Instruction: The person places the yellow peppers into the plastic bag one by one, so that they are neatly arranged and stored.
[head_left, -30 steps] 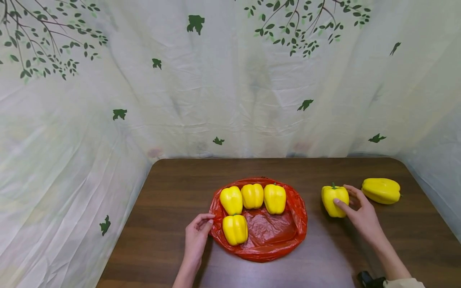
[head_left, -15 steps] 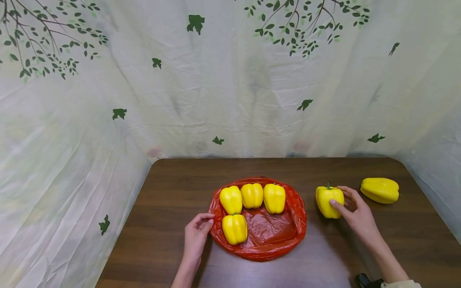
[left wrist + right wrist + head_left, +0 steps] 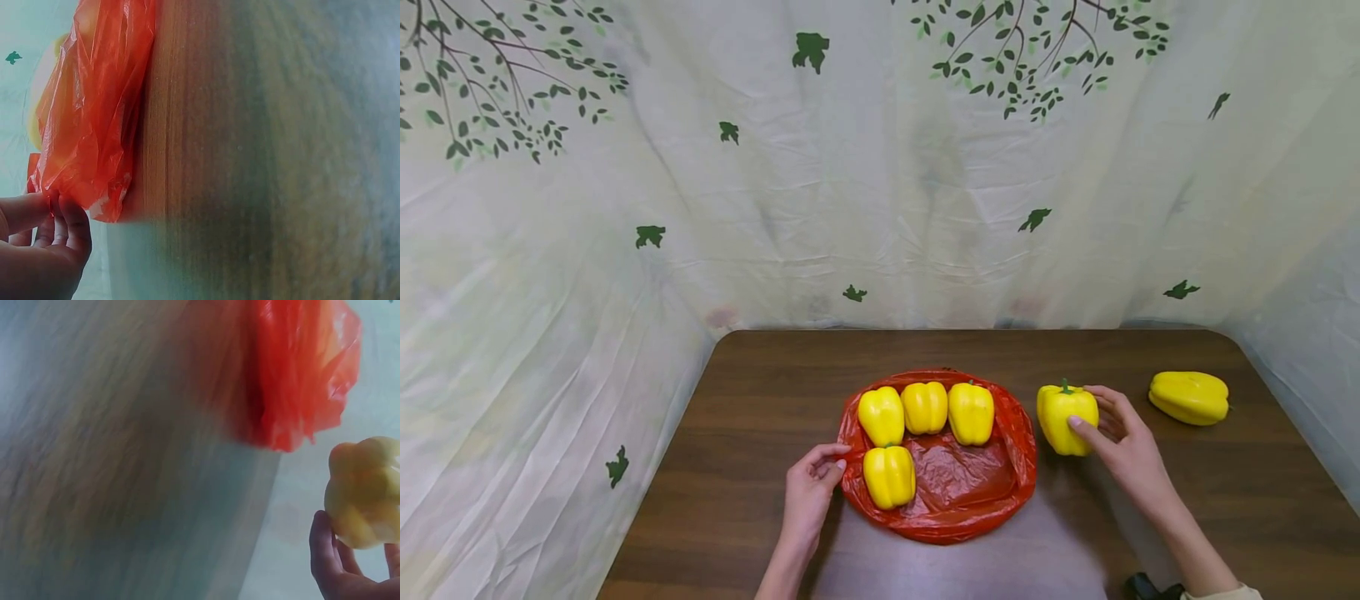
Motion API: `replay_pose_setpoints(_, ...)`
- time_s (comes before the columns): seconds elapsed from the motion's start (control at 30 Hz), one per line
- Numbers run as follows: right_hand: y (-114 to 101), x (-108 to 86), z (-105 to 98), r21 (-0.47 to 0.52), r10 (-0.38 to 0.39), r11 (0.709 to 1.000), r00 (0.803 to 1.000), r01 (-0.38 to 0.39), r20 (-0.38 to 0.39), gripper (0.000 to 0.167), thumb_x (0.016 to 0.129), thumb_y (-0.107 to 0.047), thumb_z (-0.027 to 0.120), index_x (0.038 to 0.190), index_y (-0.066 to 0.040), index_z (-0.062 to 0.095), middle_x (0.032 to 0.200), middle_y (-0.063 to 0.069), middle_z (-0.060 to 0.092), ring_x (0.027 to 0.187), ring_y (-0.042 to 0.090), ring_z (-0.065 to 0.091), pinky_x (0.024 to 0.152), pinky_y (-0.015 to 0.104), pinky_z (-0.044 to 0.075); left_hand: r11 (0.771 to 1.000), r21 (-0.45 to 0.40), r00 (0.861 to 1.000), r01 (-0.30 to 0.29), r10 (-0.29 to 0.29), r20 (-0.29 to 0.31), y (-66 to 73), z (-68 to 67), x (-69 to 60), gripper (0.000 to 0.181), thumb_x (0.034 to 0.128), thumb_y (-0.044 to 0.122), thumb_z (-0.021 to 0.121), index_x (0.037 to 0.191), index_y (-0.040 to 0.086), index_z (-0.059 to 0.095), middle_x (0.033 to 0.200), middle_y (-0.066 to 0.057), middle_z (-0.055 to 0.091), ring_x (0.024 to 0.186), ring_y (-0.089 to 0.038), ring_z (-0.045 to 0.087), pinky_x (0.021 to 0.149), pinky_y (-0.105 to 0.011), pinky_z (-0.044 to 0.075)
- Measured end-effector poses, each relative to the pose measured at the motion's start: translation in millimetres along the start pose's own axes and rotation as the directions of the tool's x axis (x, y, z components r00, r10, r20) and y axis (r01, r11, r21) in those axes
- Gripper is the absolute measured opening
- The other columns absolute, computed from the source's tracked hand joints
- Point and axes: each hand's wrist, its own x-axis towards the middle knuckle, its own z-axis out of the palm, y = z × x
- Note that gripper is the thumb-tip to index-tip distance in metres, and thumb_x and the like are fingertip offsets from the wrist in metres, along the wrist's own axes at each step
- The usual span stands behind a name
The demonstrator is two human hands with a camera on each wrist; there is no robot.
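My right hand (image 3: pixel 1123 446) grips a yellow bell pepper (image 3: pixel 1066 421) by its right side, stem up, just right of a red plastic bag (image 3: pixel 951 533). In the right wrist view the same bell pepper (image 3: pixel 369 494) sits between thumb and fingers. At the bag's left edge, my left hand (image 3: pixel 808 492) pinches the rim; the left wrist view shows the fingertips on the red plastic (image 3: pixel 94 125). Inside the open bag lie several yellow bell peppers (image 3: pixel 890 477), three in a row at the back and one in front at the left.
Another yellow bell pepper (image 3: pixel 1189 398) lies on its side at the right of the brown wooden table (image 3: pixel 760 400). Behind the table hangs a pale curtain (image 3: pixel 887 183) with leaf prints. A dark band (image 3: pixel 1150 587) is on the right wrist.
My right hand has carried its bell pepper leftward, closer to the red bag. The left hand stays at the bag's rim, and the peppers in the bag have not moved.
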Motion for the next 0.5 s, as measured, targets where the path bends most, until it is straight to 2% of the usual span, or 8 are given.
replay_pose_setpoints(0.13, -8, -0.8, 5, 0.015, -0.032, 0.999, 0.999, 0.032, 0.017, 0.059, 0.095, -0.035, 0.065, 0.144, -0.011, 0.041, 0.141, 0.012, 0.046, 0.123, 0.034, 0.049, 0.086, 0.01, 0.04, 1.0, 0.019, 1.0, -0.011, 0.011, -0.008, 0.9, 0.4, 0.4, 0.023, 0.0883, -0.012, 0.06, 0.105, -0.001, 0.071, 0.104, -0.015, 0.063, 0.076, -0.02, 0.056, 0.057, -0.023, 0.044)
replay_pose_setpoints(0.3, -15, -1.7, 13, 0.04, -0.026, 0.999, 0.999, 0.024, 0.041, 0.06, 0.095, -0.037, 0.065, 0.144, -0.014, 0.04, 0.141, 0.01, 0.046, 0.124, 0.034, 0.049, 0.087, 0.011, 0.04, 0.999, 0.041, 1.0, -0.012, 0.013, -0.017, 2.3, 0.5, 0.5, 0.025, 0.0869, -0.013, 0.06, 0.105, 0.0, 0.072, 0.1, -0.015, 0.065, 0.075, -0.02, 0.055, 0.053, -0.022, 0.042)
replay_pose_setpoints(0.37, -18, -2.8, 17, 0.05, -0.022, 0.999, 0.998, 0.02, 0.051, 0.061, 0.095, -0.039, 0.064, 0.144, -0.013, 0.04, 0.141, 0.01, 0.045, 0.125, 0.034, 0.048, 0.092, 0.018, 0.044, 0.999, 0.045, 1.0, -0.015, 0.016, -0.019, 2.5, 0.3, 0.3, 0.025, 0.0868, -0.012, 0.06, 0.105, 0.0, 0.072, 0.1, -0.015, 0.066, 0.073, -0.019, 0.055, 0.05, -0.021, 0.04)
replay_pose_setpoints(0.43, -21, -4.3, 21, 0.063, -0.029, 0.998, 0.997, 0.024, 0.066, 0.06, 0.095, -0.038, 0.064, 0.144, -0.014, 0.04, 0.141, 0.01, 0.045, 0.126, 0.033, 0.048, 0.098, 0.031, 0.045, 0.999, 0.05, 1.0, -0.01, 0.011, -0.026, 2.4, 0.1, 0.1, 0.024, 0.0869, -0.011, 0.06, 0.104, 0.0, 0.072, 0.099, -0.014, 0.066, 0.071, -0.019, 0.056, 0.049, -0.02, 0.037)
replay_pose_setpoints(0.5, -26, -5.6, 24, 0.078, -0.04, 0.996, 0.996, 0.034, 0.082, 0.059, 0.095, -0.036, 0.065, 0.144, -0.014, 0.041, 0.141, 0.01, 0.045, 0.127, 0.033, 0.046, 0.103, 0.046, 0.042, 0.999, 0.052, 0.999, 0.003, -0.002, -0.032, 2.5, -0.3, -0.4, 0.024, 0.0873, -0.01, 0.06, 0.104, 0.001, 0.072, 0.099, -0.014, 0.066, 0.072, -0.021, 0.056, 0.049, -0.02, 0.038)
